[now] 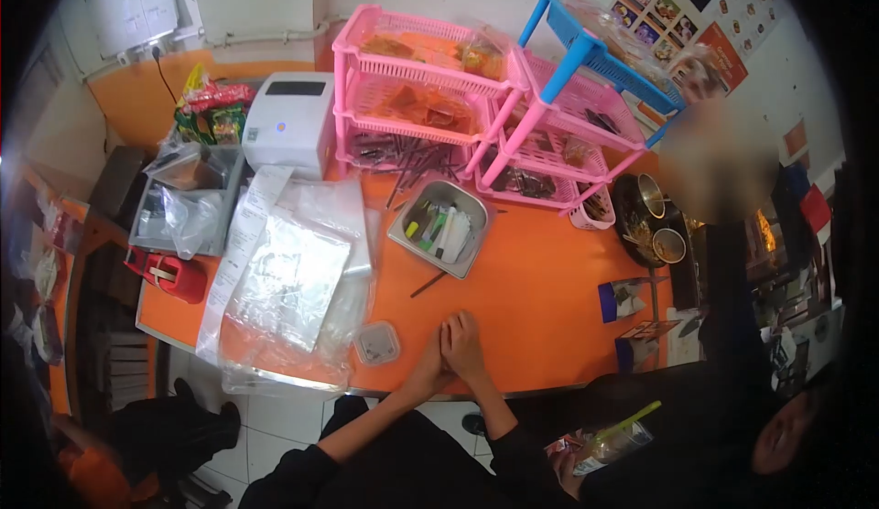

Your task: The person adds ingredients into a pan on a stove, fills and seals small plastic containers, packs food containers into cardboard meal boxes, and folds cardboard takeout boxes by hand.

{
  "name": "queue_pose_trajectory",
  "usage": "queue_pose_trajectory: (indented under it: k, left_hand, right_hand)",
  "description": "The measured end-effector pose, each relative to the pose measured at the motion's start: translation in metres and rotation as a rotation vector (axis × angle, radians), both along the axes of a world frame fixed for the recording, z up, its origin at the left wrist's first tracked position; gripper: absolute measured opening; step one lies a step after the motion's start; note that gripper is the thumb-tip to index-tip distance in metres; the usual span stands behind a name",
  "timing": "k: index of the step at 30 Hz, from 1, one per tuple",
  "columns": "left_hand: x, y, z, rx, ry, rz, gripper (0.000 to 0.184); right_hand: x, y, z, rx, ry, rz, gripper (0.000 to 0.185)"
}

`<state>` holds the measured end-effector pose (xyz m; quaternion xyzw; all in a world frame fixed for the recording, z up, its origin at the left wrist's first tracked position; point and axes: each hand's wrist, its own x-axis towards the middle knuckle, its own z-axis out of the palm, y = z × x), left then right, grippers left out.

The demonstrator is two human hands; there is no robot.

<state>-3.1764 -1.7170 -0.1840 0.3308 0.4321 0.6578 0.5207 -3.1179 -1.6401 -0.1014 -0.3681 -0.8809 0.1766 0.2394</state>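
Observation:
My left hand (428, 369) and my right hand (462, 346) are clasped together over the near edge of the orange table (540, 326). Their fingers are closed against each other, and no object shows in them; the palms are hidden. Left of them lies a small clear plastic container (377, 342) with a lid. Beyond my hands, a thin dark stick (428, 285) rests on the tabletop. Farther back stands a metal tub (458, 266) holding markers (443, 225) and other small items.
Plastic bags (293, 280) and a long paper strip (240, 262) cover the left side. Behind are a white printer (291, 124), pink racks (412, 71) and a blue rack (572, 51). A dark pan (632, 193) sits right. A person at lower right holds a packet (613, 445); another stands lower left.

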Motion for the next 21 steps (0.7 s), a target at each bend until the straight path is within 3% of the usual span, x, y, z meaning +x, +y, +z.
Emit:
queue_pose_trajectory:
  k: [1, 3, 5, 14, 21]
  left_hand:
    - [0.000, 0.006, -0.006, -0.047, -0.099, -0.032, 0.079]
    - [0.000, -0.001, -0.008, -0.065, 0.120, -0.010, 0.080]
    - [-0.025, -0.014, 0.060, 0.000, 0.760, 0.089, 0.079]
    - [-0.032, -0.016, 0.074, -0.013, 1.010, 0.143, 0.071]
    - [-0.034, -0.014, 0.065, -0.032, 1.043, 0.106, 0.072]
  right_hand:
    - [-0.001, -0.003, 0.004, -0.003, -0.032, -0.003, 0.015]
    - [-0.005, -0.006, 0.013, -0.013, -0.094, -0.013, 0.012]
    - [-0.007, -0.006, 0.009, 0.062, -0.071, -0.024, 0.014]
    - [-0.006, -0.008, 0.004, 0.052, -0.009, -0.044, 0.014]
    - [-0.008, -0.007, 0.009, 0.034, 0.044, -0.053, 0.016]
